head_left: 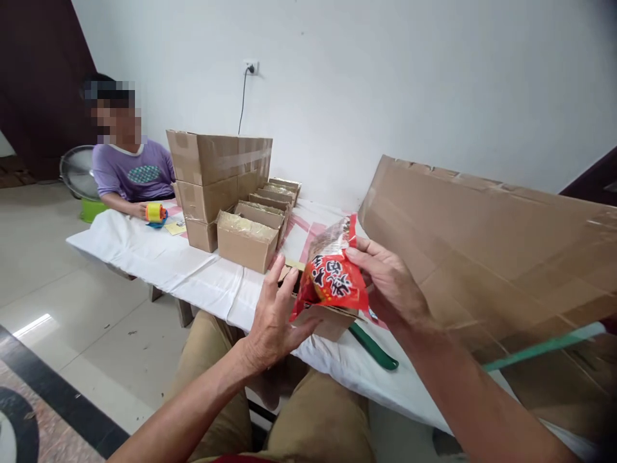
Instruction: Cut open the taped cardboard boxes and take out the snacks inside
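Note:
My right hand (388,273) grips a red and clear plastic food packet (335,276) by its upper right edge, thumb in front. The packet has large dark characters on its red front and hangs tilted over a small cardboard box (332,320). My left hand (276,315) is open at the left of that box, fingers apart and pointing up, the thumb reaching across near the box's front. Whether the thumb touches the box I cannot tell. Under the packet, most of the box's opening is hidden. A green handle (376,349) lies just right of the box.
A row of small open cardboard boxes (247,241) stands beside stacked taped boxes (205,183) on the white-covered table (193,267). A large cardboard carton (482,231) fills the right side. At the far left end, a person (137,170) holds a yellow-orange object (154,213).

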`<action>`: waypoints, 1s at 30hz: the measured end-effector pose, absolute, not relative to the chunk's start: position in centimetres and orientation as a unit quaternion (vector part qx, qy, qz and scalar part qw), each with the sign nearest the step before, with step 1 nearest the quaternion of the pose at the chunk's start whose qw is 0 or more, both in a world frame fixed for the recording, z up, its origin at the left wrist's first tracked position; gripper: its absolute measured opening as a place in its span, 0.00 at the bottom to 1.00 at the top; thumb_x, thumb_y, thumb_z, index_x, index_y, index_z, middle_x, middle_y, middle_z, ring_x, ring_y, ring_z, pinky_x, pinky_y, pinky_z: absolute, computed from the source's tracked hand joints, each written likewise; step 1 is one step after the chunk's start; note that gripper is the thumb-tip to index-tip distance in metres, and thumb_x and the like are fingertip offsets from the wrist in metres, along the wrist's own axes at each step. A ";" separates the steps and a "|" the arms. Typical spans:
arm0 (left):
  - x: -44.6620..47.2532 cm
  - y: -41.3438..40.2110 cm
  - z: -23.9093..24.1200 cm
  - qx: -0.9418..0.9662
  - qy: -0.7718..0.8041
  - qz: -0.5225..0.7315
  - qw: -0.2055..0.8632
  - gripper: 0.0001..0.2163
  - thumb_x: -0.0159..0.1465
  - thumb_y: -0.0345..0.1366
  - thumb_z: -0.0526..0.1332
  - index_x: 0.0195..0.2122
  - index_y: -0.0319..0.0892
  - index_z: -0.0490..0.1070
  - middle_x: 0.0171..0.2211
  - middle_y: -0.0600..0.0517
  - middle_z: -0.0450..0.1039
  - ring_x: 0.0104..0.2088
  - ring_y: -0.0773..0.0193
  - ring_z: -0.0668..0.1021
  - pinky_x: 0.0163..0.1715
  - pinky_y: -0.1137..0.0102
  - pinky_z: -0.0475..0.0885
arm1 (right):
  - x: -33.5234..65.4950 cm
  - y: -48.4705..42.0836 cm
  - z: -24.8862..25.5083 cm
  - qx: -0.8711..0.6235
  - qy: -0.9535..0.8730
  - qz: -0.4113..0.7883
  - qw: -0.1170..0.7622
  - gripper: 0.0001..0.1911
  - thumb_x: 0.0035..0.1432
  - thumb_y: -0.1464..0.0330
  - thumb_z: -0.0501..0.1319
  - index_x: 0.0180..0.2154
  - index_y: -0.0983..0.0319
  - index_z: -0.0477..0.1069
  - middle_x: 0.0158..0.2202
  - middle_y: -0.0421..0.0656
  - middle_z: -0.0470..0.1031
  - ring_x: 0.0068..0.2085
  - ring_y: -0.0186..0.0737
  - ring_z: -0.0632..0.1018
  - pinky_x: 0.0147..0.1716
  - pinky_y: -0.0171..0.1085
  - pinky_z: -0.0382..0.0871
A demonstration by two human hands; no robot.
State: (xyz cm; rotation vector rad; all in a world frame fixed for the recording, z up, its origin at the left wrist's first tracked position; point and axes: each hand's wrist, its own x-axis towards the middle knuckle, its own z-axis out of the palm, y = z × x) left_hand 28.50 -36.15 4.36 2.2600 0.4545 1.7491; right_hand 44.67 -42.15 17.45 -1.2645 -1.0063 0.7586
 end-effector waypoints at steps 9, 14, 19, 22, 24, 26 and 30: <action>26.1 -35.6 7.5 0.475 0.123 0.501 0.713 0.23 0.62 0.45 0.70 0.56 0.41 0.75 0.52 0.42 0.82 0.53 0.47 0.83 0.57 0.49 0.78 | 44.4 -43.1 18.8 -0.530 -0.525 0.089 0.661 0.20 0.56 0.52 0.70 0.44 0.57 0.79 0.45 0.45 0.82 0.50 0.47 0.82 0.53 0.48 0.77; 24.6 -34.0 8.4 0.392 0.096 0.430 0.808 0.30 0.56 0.45 0.74 0.58 0.40 0.72 0.49 0.42 0.83 0.49 0.48 0.85 0.49 0.54 0.83 | 47.5 -42.1 15.7 -0.553 -0.505 0.259 0.611 0.36 0.46 0.46 0.75 0.53 0.58 0.77 0.48 0.48 0.83 0.49 0.52 0.82 0.49 0.51 0.79; 25.2 -32.0 11.2 0.421 0.113 0.447 0.781 0.31 0.51 0.43 0.79 0.54 0.39 0.73 0.44 0.44 0.84 0.41 0.54 0.86 0.41 0.63 0.84 | 46.8 -41.6 16.4 -0.518 -0.476 0.326 0.631 0.25 0.47 0.53 0.77 0.44 0.58 0.80 0.41 0.41 0.84 0.36 0.42 0.83 0.35 0.41 0.82; 25.6 -30.8 13.1 0.438 0.119 0.461 0.762 0.31 0.48 0.42 0.80 0.51 0.40 0.72 0.41 0.47 0.84 0.35 0.57 0.86 0.37 0.64 0.84 | 46.1 -41.4 17.9 -0.509 -0.469 0.308 0.653 0.24 0.46 0.54 0.78 0.42 0.59 0.80 0.38 0.40 0.83 0.34 0.41 0.82 0.30 0.38 0.81; 25.7 -30.2 13.9 0.443 0.126 0.479 0.747 0.32 0.49 0.44 0.80 0.51 0.41 0.71 0.41 0.48 0.84 0.34 0.58 0.86 0.37 0.64 0.84 | 45.9 -41.1 18.1 -0.506 -0.461 0.286 0.671 0.23 0.45 0.54 0.78 0.39 0.60 0.80 0.34 0.39 0.81 0.31 0.39 0.81 0.25 0.35 0.78; 25.5 -30.1 14.0 0.449 0.127 0.493 0.734 0.34 0.49 0.46 0.80 0.53 0.41 0.70 0.43 0.47 0.84 0.38 0.57 0.86 0.40 0.63 0.83 | 46.0 -40.7 17.6 -0.506 -0.450 0.258 0.688 0.23 0.44 0.54 0.78 0.38 0.60 0.79 0.31 0.38 0.79 0.28 0.37 0.79 0.20 0.32 0.73; 23.8 -30.3 12.7 0.493 0.152 0.494 0.700 0.40 0.48 0.45 0.81 0.60 0.41 0.67 0.49 0.43 0.83 0.47 0.52 0.85 0.47 0.62 0.81 | 45.6 -39.9 16.4 -0.487 -0.445 0.226 0.717 0.19 0.51 0.55 0.75 0.39 0.59 0.77 0.33 0.38 0.78 0.32 0.38 0.80 0.26 0.35 0.77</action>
